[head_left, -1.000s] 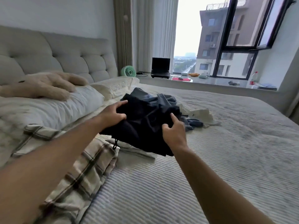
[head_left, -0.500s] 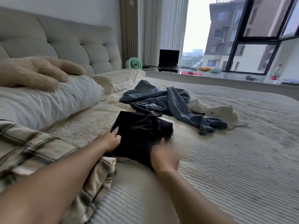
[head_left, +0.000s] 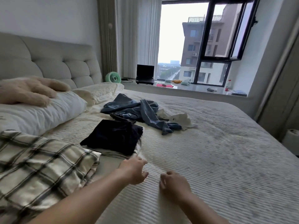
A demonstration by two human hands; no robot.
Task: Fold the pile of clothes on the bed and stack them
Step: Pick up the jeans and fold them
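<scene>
Clothes, unfolded remainder: blue jeans and a white garment lie crumpled together mid-bed, toward the headboard side of the bed and well apart from both hands.

Stack: folded dark garment lies flat on a light folded item, of which only the edges show, near the bed's left edge, just beside a plaid cloth.

Change: half a second ago both hands were pressing the dark garment down onto the stack; now they are off it and drawn back toward the near edge.

Left hand: fingers loosely curled, holding nothing, hovering just short of the stack's near corner.

Right hand: fingers loosely curled, empty, low over the bedcover beside the left.

Status, as judged: the dark garment looks finished and stacked. Two items at least remain. The next reach would likely go forward to the jeans, which are tangled with the white garment and may drag it along when lifted.

Other: pillows and a plush toy at the headboard.
</scene>
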